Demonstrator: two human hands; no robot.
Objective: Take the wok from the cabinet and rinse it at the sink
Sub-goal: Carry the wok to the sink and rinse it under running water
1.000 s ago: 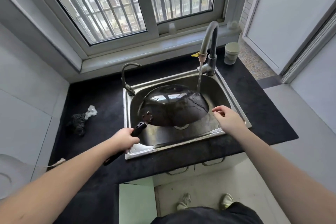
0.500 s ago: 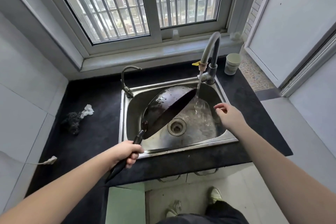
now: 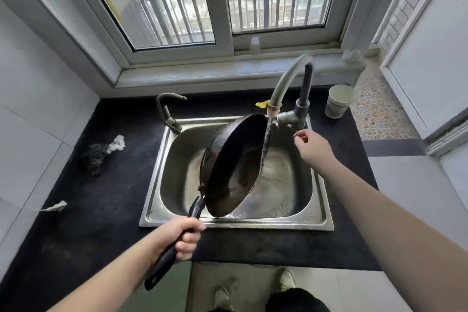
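The black wok [image 3: 233, 167] is tilted steeply on edge above the steel sink [image 3: 326, 220], its dark inside turned toward me and to the right. My left hand [image 3: 181, 237] grips its long black handle over the sink's front rim. Water runs from the grey faucet [image 3: 288, 83] down past the wok's right rim into the basin. My right hand [image 3: 312, 147] hovers by the faucet's base at the sink's back right corner, fingers loosely curled, holding nothing.
A dark scouring pad with a white scrap [image 3: 97, 154] lies on the black counter [image 3: 101, 210] to the left. A second small tap [image 3: 167, 111] stands at the sink's back left. A pale cup [image 3: 338, 104] sits at the back right. The window sill runs behind.
The wok has turned from bottom-up in the basin to on edge with its inside facing me, and lifted higher. My right hand has moved from the sink's right side back toward the faucet base.
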